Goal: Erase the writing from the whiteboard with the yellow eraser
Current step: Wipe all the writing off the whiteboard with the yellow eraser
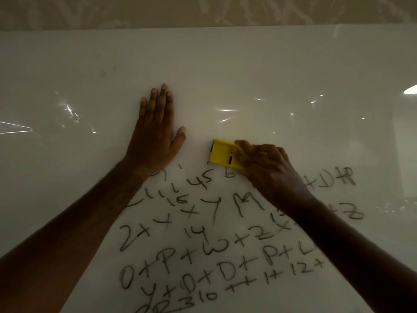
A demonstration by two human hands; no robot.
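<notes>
Two bare forearms, no sleeves, jewellery

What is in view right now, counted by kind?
Glossy white whiteboard with black handwriting: 1
Yellow rectangular plastic eraser: 1
Bare hands: 2, the left hand flat on the board, the right hand gripping the eraser
Total: 4

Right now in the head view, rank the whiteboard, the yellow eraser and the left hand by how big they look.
1. Whiteboard, by far the largest; it fills most of the view.
2. Left hand, flat on the board.
3. Eraser, smallest, though the right hand covers part of it.
</notes>
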